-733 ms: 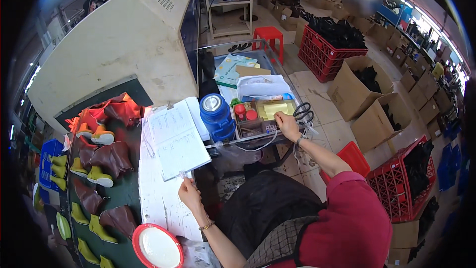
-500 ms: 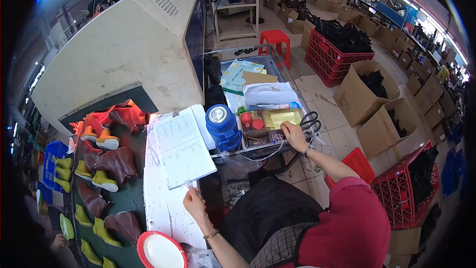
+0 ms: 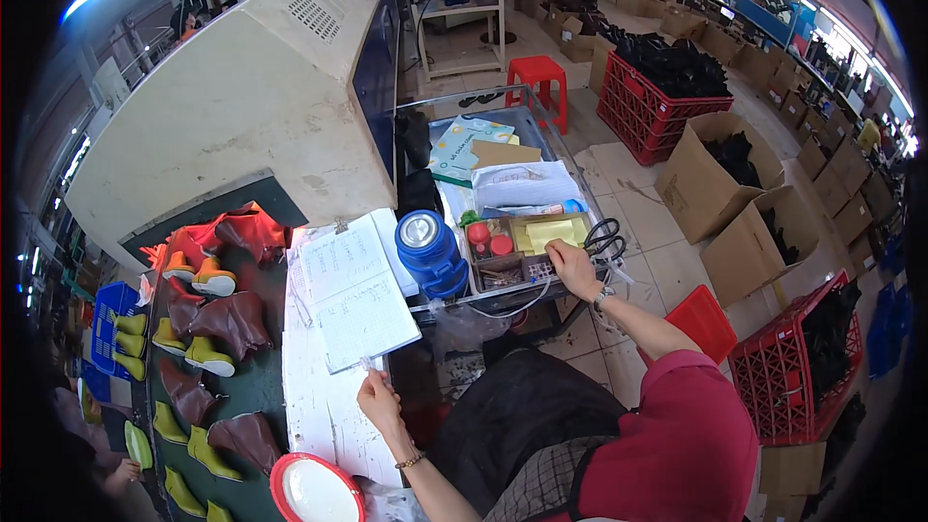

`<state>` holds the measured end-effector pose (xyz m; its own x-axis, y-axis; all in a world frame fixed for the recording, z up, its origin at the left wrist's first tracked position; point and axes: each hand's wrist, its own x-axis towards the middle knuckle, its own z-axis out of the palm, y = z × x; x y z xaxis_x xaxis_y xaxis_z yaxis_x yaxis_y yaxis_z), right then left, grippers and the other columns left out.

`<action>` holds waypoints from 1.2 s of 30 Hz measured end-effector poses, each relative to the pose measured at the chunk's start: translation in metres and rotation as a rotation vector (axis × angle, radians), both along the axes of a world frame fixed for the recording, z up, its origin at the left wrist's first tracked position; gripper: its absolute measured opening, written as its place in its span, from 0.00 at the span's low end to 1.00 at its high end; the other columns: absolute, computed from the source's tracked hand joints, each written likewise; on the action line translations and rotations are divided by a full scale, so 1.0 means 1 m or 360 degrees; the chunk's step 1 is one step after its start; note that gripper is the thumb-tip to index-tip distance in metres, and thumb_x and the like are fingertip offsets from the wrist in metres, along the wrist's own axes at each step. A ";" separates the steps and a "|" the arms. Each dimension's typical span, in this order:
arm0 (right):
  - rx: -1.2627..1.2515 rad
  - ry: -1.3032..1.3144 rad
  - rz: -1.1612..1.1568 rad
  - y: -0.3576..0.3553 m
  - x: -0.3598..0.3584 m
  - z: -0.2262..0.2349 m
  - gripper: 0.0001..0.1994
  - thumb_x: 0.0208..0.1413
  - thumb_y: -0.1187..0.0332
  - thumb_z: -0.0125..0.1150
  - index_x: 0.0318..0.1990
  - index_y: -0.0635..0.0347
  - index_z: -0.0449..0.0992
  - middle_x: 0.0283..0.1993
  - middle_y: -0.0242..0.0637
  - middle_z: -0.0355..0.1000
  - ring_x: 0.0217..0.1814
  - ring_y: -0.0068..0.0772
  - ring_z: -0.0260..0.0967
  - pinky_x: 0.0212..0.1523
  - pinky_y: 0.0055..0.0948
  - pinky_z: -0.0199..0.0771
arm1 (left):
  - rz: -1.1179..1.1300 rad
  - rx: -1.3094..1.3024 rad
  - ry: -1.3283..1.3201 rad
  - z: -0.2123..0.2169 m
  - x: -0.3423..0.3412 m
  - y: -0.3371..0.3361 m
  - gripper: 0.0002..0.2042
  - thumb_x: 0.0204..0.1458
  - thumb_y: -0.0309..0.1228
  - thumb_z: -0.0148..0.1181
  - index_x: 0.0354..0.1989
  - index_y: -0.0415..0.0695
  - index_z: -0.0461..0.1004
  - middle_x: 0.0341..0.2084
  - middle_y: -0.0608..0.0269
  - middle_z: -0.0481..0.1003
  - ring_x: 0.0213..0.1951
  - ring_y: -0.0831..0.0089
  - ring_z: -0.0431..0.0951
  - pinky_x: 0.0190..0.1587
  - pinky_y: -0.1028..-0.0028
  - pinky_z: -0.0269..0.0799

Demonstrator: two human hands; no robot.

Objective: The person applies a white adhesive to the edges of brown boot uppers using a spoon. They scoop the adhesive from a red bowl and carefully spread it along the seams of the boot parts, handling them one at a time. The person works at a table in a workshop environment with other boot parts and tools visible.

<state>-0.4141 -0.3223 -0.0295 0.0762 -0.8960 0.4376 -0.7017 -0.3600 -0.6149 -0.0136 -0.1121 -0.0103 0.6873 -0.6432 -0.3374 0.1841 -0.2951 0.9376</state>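
Now left hand (image 3: 379,404) fingers pinch notebook (image 3: 353,292) corner; right hand (image 3: 572,269) fingers curled over compartment tray (image 3: 510,273), grip unclear

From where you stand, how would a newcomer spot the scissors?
Find the grey metal tray beside the big beige machine. At its near right corner, just beyond the right hand, lie the scissors: the only black-handled tool there, right of the yellow pads.

Single head view, fisheye, looking steeply down from above the person's own lap. Bench (image 3: 319,425) with open notebook (image 3: 353,300) sits close, lower left; tray (image 3: 527,251) just ahead at centre. Factory floor and boxes (image 3: 715,184) curve away far toward upper right rim
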 end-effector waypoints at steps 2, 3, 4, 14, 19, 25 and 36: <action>-0.0016 -0.0008 0.0014 0.000 0.002 0.002 0.08 0.65 0.67 0.57 0.41 0.62 0.77 0.34 0.52 0.76 0.36 0.58 0.76 0.36 0.43 0.74 | 0.0002 0.0000 -0.0009 0.002 0.000 0.000 0.19 0.67 0.45 0.55 0.27 0.45 0.74 0.13 0.74 0.64 0.11 0.86 0.60 0.12 0.82 0.47; -0.0012 -0.0020 0.0019 0.001 0.003 0.003 0.08 0.65 0.67 0.57 0.41 0.62 0.77 0.34 0.52 0.76 0.37 0.58 0.76 0.36 0.43 0.74 | 0.0004 0.0017 -0.0007 0.002 0.001 0.000 0.19 0.67 0.45 0.55 0.27 0.45 0.74 0.13 0.74 0.64 0.11 0.86 0.60 0.12 0.82 0.47; -0.0008 -0.0033 0.0024 0.001 0.004 0.005 0.08 0.65 0.67 0.57 0.41 0.63 0.77 0.34 0.51 0.76 0.37 0.58 0.76 0.37 0.43 0.74 | 0.0006 0.0034 -0.0006 0.003 0.001 0.001 0.19 0.67 0.45 0.55 0.27 0.45 0.74 0.13 0.74 0.64 0.11 0.86 0.60 0.11 0.82 0.47; 0.0057 -0.0013 0.0016 0.006 0.005 0.009 0.07 0.65 0.68 0.57 0.41 0.61 0.77 0.35 0.51 0.76 0.37 0.56 0.76 0.37 0.43 0.74 | -0.0034 0.0030 -0.0018 0.000 0.004 0.006 0.19 0.67 0.44 0.54 0.27 0.46 0.73 0.12 0.75 0.63 0.11 0.86 0.59 0.12 0.82 0.47; 0.0044 -0.0086 0.0033 0.002 -0.001 0.001 0.08 0.64 0.66 0.57 0.42 0.60 0.77 0.36 0.50 0.77 0.40 0.58 0.76 0.38 0.45 0.75 | -0.0031 0.0000 -0.0021 -0.001 0.001 0.003 0.19 0.67 0.44 0.54 0.27 0.45 0.73 0.12 0.75 0.62 0.11 0.86 0.58 0.11 0.81 0.47; -0.0123 -0.0257 -0.0022 0.031 -0.014 0.050 0.08 0.63 0.73 0.59 0.47 0.62 0.76 0.38 0.41 0.74 0.34 0.36 0.74 0.37 0.32 0.73 | -0.0035 -0.0030 -0.0035 0.002 0.000 -0.002 0.19 0.68 0.44 0.54 0.27 0.46 0.73 0.11 0.75 0.62 0.10 0.86 0.58 0.11 0.81 0.46; 0.0100 -0.0136 -0.0045 0.123 -0.076 -0.001 0.10 0.61 0.76 0.62 0.49 0.61 0.78 0.39 0.41 0.75 0.36 0.39 0.74 0.37 0.30 0.74 | -0.0162 0.0074 -0.0053 0.004 0.006 0.005 0.16 0.68 0.44 0.54 0.31 0.46 0.73 0.16 0.78 0.61 0.13 0.90 0.55 0.14 0.84 0.45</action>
<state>-0.4897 -0.1996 -0.0309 0.0154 -0.9231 0.3841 -0.6551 -0.2996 -0.6937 -0.0075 -0.1074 -0.0060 0.6307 -0.6944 -0.3464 0.1198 -0.3539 0.9276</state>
